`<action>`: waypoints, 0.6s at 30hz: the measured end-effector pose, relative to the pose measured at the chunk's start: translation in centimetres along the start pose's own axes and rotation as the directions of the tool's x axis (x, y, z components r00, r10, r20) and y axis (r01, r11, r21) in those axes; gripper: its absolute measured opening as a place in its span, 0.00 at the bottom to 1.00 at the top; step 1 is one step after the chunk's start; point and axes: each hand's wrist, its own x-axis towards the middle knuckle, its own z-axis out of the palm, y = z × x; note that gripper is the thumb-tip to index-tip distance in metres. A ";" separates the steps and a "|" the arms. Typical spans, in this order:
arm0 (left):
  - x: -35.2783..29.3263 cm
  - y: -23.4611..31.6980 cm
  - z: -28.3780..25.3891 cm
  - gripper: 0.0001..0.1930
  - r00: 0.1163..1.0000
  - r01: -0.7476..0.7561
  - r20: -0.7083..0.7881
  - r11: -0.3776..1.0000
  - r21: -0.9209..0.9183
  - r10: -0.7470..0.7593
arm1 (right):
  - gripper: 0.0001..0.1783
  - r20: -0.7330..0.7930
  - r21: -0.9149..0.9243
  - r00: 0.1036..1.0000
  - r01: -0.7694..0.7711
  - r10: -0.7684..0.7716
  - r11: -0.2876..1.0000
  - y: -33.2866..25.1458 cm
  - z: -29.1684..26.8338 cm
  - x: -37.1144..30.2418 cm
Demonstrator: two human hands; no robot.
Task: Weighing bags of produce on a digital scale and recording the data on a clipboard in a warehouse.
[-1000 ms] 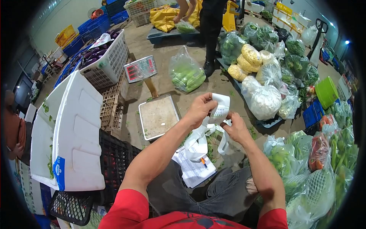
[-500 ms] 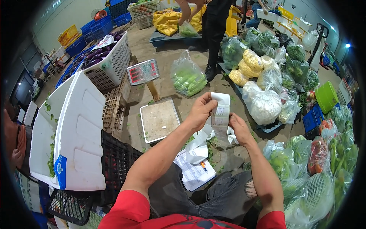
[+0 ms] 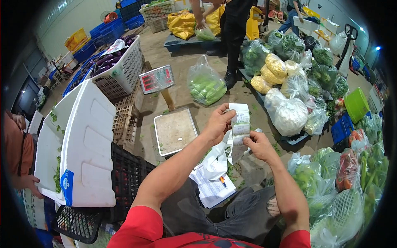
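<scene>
A strip of white printed labels [image 3: 240, 124] is stretched between my two hands above my lap. My left hand [image 3: 219, 125] pinches its upper left edge between thumb and fingers. Lower down, my right hand [image 3: 261, 145] grips the strip's right edge, thumb on the front. More of the white strip hangs in loops [image 3: 216, 162] below my hands, down to a stack of written sheets [image 3: 210, 191] by my legs. An orange and dark pen [image 3: 222, 181] lies on those sheets.
Ahead stands a platform scale [image 3: 177, 131] with a red-lit display; beyond it is a bag of green vegetables [image 3: 206, 84]. A white foam box [image 3: 89, 153] and an eggplant crate [image 3: 118, 70] stand left. Bagged vegetables [image 3: 289, 115] fill the right. Another person [image 3: 233, 37] handles a bag ahead.
My right hand has come in and taken hold of the label strip, which now hangs flatter. At the left, another person's hand has reached the foam box. Someone at the back right has shifted.
</scene>
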 end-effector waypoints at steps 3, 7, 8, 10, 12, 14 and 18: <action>0.2 -0.2 -0.2 0.12 1.000 0.002 0.027 0.999 0.041 -0.003 | 0.14 -0.005 -0.077 1.000 -0.027 0.027 0.997 0.6 -0.4 0.0; 0.3 -0.6 -0.3 0.13 1.000 -0.001 0.027 0.999 0.039 0.000 | 0.14 -0.015 -0.087 1.000 0.007 -0.008 0.996 0.7 -0.5 0.0; 0.3 -0.7 -0.4 0.13 1.000 -0.004 0.027 0.999 0.051 0.003 | 0.14 -0.014 -0.084 1.000 0.007 -0.008 0.996 0.7 -0.5 0.0; 0.3 -0.8 -0.5 0.14 1.000 -0.007 0.026 0.998 0.064 0.006 | 0.15 -0.014 -0.081 1.000 0.008 -0.009 0.997 0.7 -0.6 -0.1; 0.3 -0.9 -0.6 0.14 1.000 -0.005 0.008 0.997 0.077 0.004 | 0.14 -0.012 -0.115 1.000 -0.009 0.008 0.993 0.6 -0.7 0.0; 0.1 -0.9 -0.3 0.14 1.000 -0.009 -0.001 0.997 0.080 0.009 | 0.14 -0.010 -0.107 1.000 -0.004 0.003 0.994 0.2 -0.6 -0.2; -0.3 -0.9 0.2 0.14 1.000 -0.009 -0.002 0.995 0.099 0.010 | 0.15 0.004 -0.138 0.999 -0.044 0.045 0.989 -0.5 -0.9 -0.4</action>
